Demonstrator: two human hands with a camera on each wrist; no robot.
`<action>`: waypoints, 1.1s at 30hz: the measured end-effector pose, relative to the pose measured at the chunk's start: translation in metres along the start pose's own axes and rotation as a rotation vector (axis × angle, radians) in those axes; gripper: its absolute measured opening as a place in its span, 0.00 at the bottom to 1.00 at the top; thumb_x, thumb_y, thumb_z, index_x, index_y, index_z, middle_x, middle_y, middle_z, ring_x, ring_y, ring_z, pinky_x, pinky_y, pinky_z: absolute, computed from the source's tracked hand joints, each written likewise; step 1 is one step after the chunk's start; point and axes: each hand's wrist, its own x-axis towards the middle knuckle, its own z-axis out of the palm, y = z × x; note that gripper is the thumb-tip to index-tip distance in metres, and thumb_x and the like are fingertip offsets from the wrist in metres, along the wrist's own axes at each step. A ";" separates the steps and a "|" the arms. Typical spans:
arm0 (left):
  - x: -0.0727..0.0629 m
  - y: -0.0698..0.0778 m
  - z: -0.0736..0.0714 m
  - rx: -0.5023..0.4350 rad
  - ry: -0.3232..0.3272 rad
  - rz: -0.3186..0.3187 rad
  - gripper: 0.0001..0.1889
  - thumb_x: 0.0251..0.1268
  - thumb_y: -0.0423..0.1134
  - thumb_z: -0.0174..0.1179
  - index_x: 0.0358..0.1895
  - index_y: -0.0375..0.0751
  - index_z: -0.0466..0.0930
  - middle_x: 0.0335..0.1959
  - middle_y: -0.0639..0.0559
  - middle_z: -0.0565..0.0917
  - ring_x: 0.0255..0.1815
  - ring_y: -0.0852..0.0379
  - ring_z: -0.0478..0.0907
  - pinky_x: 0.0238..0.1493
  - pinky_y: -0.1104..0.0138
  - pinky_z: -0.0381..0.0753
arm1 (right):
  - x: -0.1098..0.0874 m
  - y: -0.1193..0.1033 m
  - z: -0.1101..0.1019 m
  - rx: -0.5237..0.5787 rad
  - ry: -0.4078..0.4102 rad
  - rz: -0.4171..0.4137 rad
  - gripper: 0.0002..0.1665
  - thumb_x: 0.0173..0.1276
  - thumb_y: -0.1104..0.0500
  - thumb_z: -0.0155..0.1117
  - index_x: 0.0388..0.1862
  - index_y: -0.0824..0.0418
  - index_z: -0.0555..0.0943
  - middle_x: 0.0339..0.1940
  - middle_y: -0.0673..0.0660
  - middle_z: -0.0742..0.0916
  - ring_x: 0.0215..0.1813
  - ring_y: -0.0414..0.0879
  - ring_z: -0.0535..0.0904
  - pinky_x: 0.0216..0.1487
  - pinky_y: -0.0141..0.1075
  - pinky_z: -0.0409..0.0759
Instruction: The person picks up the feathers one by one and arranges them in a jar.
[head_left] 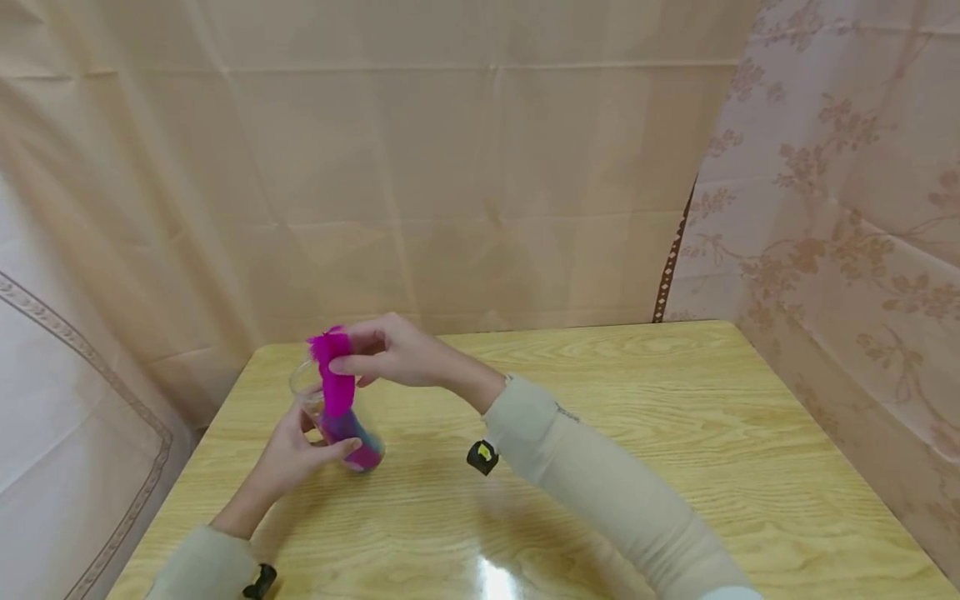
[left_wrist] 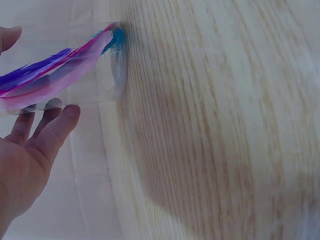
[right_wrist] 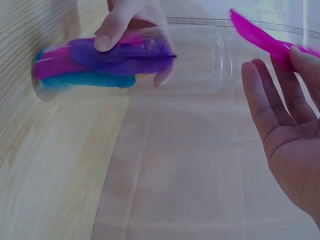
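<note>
A clear cylindrical jar (right_wrist: 197,60) stands on the table, tilted in the head view, with pink, purple and blue feathers (right_wrist: 120,57) inside. My left hand (head_left: 288,458) holds the jar around its side, thumb on the near face. Above and beside the jar's open rim (head_left: 294,385), my right hand (head_left: 401,354) pinches a bright magenta feather (head_left: 339,385) between thumb and fingers. In the right wrist view that feather (right_wrist: 255,32) is apart from the jar's mouth. The left wrist view shows the left fingers (left_wrist: 60,127) along the jar wall.
The wooden table (head_left: 637,400) reaches right and toward the front. A plain beige curtain (head_left: 465,192) hangs behind it and a flowered cloth (head_left: 847,208) at the right. Small black devices (head_left: 482,457) sit by the sleeve cuffs.
</note>
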 end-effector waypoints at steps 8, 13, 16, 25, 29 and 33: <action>0.002 -0.003 -0.001 -0.022 -0.003 0.026 0.37 0.58 0.34 0.76 0.69 0.48 0.67 0.61 0.52 0.71 0.48 0.47 0.74 0.41 0.62 0.85 | 0.008 -0.006 0.004 -0.061 0.053 -0.011 0.29 0.72 0.66 0.67 0.69 0.64 0.70 0.35 0.57 0.88 0.37 0.46 0.85 0.40 0.39 0.87; 0.001 -0.005 -0.002 0.008 0.006 -0.005 0.36 0.58 0.35 0.76 0.67 0.43 0.66 0.56 0.49 0.77 0.51 0.55 0.77 0.48 0.60 0.83 | 0.015 -0.007 0.007 -0.082 0.073 -0.010 0.23 0.72 0.64 0.67 0.63 0.64 0.75 0.39 0.54 0.89 0.38 0.42 0.85 0.39 0.37 0.87; 0.001 -0.006 -0.002 -0.006 -0.002 -0.033 0.36 0.59 0.36 0.75 0.68 0.42 0.66 0.55 0.46 0.79 0.53 0.58 0.78 0.51 0.59 0.83 | 0.020 -0.007 0.008 -0.097 0.088 -0.019 0.17 0.72 0.64 0.67 0.57 0.65 0.79 0.40 0.54 0.89 0.38 0.41 0.86 0.39 0.38 0.87; 0.002 -0.006 -0.002 0.021 0.007 -0.006 0.37 0.58 0.36 0.76 0.69 0.43 0.67 0.58 0.48 0.79 0.53 0.59 0.78 0.51 0.60 0.82 | 0.027 -0.007 0.007 -0.232 0.103 0.017 0.13 0.73 0.61 0.67 0.53 0.64 0.83 0.40 0.51 0.89 0.39 0.39 0.85 0.40 0.31 0.85; 0.002 -0.005 -0.002 0.037 0.012 -0.003 0.38 0.58 0.37 0.76 0.69 0.43 0.66 0.58 0.47 0.78 0.51 0.57 0.78 0.49 0.61 0.82 | 0.028 -0.005 0.008 -0.336 0.091 0.030 0.12 0.73 0.59 0.67 0.52 0.63 0.84 0.40 0.49 0.90 0.41 0.34 0.84 0.44 0.25 0.81; 0.001 -0.005 -0.002 0.038 0.015 -0.005 0.38 0.57 0.36 0.77 0.70 0.42 0.65 0.58 0.47 0.77 0.50 0.56 0.78 0.48 0.62 0.83 | 0.030 -0.002 0.009 -0.398 0.074 0.028 0.10 0.72 0.59 0.68 0.48 0.63 0.85 0.39 0.49 0.91 0.42 0.32 0.84 0.47 0.22 0.79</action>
